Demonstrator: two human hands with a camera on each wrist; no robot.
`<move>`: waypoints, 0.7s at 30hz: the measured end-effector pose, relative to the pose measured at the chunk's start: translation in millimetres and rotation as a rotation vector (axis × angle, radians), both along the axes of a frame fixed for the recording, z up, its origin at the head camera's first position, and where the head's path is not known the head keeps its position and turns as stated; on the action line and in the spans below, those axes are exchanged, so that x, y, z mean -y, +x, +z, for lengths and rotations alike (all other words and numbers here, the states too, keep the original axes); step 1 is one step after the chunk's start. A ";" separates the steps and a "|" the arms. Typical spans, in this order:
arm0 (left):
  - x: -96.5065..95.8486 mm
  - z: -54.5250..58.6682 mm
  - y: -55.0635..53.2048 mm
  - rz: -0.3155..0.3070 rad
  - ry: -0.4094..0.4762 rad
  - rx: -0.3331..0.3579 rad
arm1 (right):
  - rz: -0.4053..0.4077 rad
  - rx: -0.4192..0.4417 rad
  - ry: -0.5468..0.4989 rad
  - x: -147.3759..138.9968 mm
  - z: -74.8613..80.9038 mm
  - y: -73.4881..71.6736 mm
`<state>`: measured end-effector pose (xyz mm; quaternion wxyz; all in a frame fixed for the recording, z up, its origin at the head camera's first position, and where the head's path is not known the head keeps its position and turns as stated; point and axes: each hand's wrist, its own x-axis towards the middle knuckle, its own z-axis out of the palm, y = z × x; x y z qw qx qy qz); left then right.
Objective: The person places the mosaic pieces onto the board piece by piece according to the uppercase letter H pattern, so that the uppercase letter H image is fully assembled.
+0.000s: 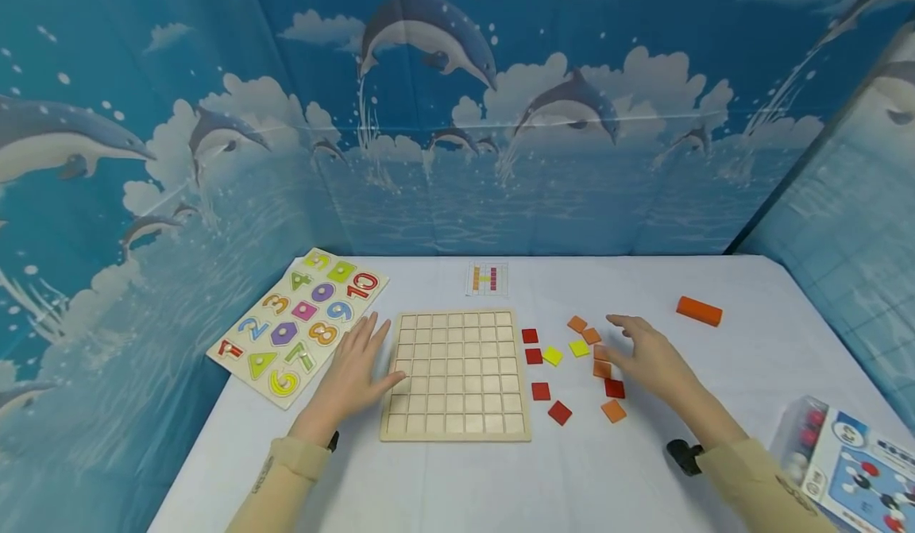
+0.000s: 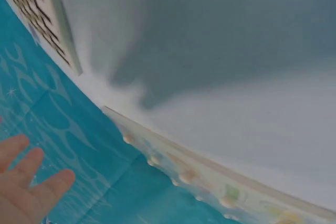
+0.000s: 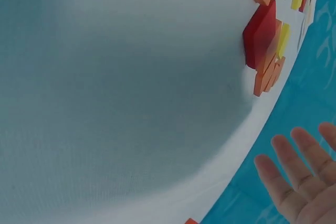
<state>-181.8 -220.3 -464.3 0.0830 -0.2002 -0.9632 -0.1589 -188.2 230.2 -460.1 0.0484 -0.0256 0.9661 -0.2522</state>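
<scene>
A light wooden grid board (image 1: 457, 376) lies flat in the middle of the table in the head view. At its left edge my left hand (image 1: 350, 380) is spread, the thumb reaching over the rim and nothing held. To the right of the board lie small square tiles: several red ones (image 1: 541, 391), several orange ones (image 1: 613, 411) and two yellow ones (image 1: 552, 356). My right hand (image 1: 656, 364) hovers at the right side of the orange tiles, its fingers extended and overlapping one of them. In the right wrist view, that hand's fingers (image 3: 296, 174) are straight and spread.
A number and shape puzzle board (image 1: 303, 331) lies at the left. Behind the grid is a small card (image 1: 488, 280) with a coloured pattern. An orange block (image 1: 699, 311) lies at the back right, a molecule-model box (image 1: 861, 469) at the front right. A dolphin curtain (image 1: 543, 183) hangs behind the table.
</scene>
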 end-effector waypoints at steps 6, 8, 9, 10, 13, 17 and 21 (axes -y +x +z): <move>10.0 -10.8 2.0 0.036 0.029 0.081 | -0.029 0.068 -0.065 1.3 -0.1 -4.3; 11.7 -12.7 1.5 0.041 0.037 0.110 | -0.036 0.094 -0.086 0.6 -0.7 -7.0; 12.2 -13.2 1.1 0.043 0.041 0.126 | -0.036 0.101 -0.093 -0.1 -1.0 -8.4; 12.5 -13.7 0.5 0.043 0.044 0.144 | -0.036 0.109 -0.100 -0.7 -1.4 -9.9; 12.6 -15.8 -1.8 0.049 0.046 0.205 | -0.038 0.126 -0.113 -3.0 -3.6 -14.3; 11.7 -21.8 -3.3 0.042 -0.007 0.255 | -0.054 0.177 -0.123 -5.2 -10.4 -17.8; 11.8 -26.8 -2.2 0.019 -0.071 0.264 | -0.079 0.208 -0.121 -4.3 -17.6 -20.3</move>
